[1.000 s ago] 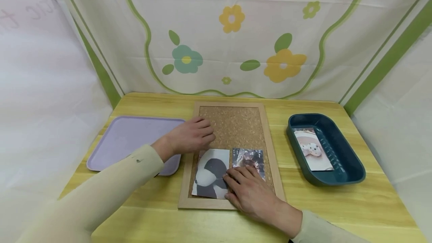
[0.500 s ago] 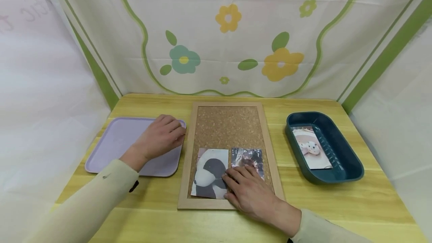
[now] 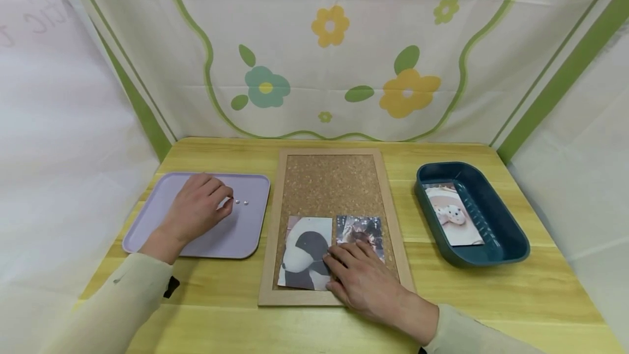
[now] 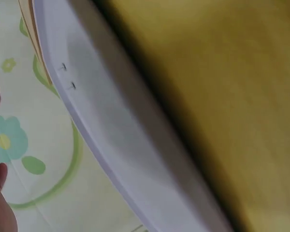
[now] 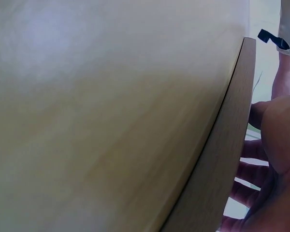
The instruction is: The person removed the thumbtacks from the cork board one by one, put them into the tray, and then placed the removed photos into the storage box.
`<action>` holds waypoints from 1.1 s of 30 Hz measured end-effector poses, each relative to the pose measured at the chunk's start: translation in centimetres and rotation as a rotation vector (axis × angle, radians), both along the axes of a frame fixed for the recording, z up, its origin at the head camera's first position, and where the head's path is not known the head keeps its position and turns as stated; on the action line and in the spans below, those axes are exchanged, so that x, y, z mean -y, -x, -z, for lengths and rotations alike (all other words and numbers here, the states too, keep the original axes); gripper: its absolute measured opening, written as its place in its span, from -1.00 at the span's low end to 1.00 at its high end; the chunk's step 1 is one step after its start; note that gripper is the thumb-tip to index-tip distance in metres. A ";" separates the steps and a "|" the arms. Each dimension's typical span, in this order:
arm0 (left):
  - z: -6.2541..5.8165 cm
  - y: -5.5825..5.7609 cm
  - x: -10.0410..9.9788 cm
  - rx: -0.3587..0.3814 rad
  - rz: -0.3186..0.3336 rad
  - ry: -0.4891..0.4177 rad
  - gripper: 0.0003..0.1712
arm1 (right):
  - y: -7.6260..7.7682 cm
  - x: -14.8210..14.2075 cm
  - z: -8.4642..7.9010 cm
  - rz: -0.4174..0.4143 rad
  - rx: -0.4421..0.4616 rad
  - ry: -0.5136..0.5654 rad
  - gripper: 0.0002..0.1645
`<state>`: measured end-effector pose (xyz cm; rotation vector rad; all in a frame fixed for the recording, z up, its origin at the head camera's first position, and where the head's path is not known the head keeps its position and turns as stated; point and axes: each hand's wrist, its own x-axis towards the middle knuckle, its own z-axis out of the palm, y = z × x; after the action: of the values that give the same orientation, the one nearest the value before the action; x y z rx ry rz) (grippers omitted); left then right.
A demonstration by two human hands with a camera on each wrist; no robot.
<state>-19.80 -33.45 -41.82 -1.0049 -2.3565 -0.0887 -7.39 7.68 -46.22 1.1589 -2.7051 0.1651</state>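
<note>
My left hand (image 3: 199,206) hovers over the lilac tray (image 3: 157,217), fingers loosely bent, nothing visible between them. Just right of its fingertips lie two tiny pins (image 3: 246,202), which show as thin dark-shafted pins (image 4: 73,86) on the tray in the left wrist view. My right hand (image 3: 366,283) rests spread on the lower part of a wood-framed cork board (image 3: 334,184). Its fingers lie across a cat-like photo (image 3: 361,226), partly covering it, and touch the edge of a panda photo (image 3: 304,255).
At the right stands a dark teal bin (image 3: 506,234) with another photo (image 3: 454,217) inside. Wooden table (image 3: 221,316) shows around the board. A white flowered cloth (image 3: 304,59) hangs behind the table.
My left hand has moved left from above the cork board to over the tray, and the two pins have come into sight. The right hand has stayed on the photos.
</note>
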 end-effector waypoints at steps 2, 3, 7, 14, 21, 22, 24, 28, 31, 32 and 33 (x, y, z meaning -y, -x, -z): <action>0.3 -0.2 0.4 0.010 -0.029 0.002 -0.91 | 0.0 0.0 -0.1 -0.001 0.002 -0.001 -0.42; 0.5 -0.3 0.5 0.016 -0.041 0.006 -0.91 | 0.0 0.0 -0.1 -0.002 0.002 0.000 -0.42; 1.1 -0.6 0.8 0.038 -0.075 0.027 -0.86 | 0.0 0.0 -0.2 -0.004 0.001 -0.002 -0.42; 1.9 -0.7 0.8 0.077 -0.118 0.047 -0.85 | 0.0 0.0 -0.3 -0.002 0.019 -0.004 -0.44; 2.7 -1.1 0.9 0.111 -0.149 0.082 -0.82 | 0.0 0.1 -0.4 0.000 0.022 -0.009 -0.45; 2.7 -1.1 0.9 0.114 -0.153 0.082 -0.83 | 0.0 0.1 -0.3 0.000 0.020 -0.006 -0.44; 2.8 -1.2 0.9 0.121 -0.162 0.078 -0.84 | 0.0 0.1 -0.2 0.001 0.020 -0.003 -0.43; 2.8 -1.2 1.0 0.125 -0.173 0.077 -0.84 | 0.1 0.1 0.0 0.005 0.038 -0.004 -0.41; 2.9 -1.2 1.0 0.131 -0.178 0.078 -0.84 | 0.1 0.1 0.0 0.011 0.050 -0.011 -0.40; 2.9 -1.2 1.0 0.134 -0.180 0.079 -0.83 | 0.1 0.1 0.0 0.012 0.052 -0.013 -0.40; 3.0 -1.2 0.9 0.136 -0.182 0.079 -0.83 | 0.0 0.1 0.0 0.013 0.052 -0.015 -0.40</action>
<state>-18.62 -34.39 -44.78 -0.8397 -2.5821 0.0061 -7.44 7.55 -46.20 1.1560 -2.7633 0.1764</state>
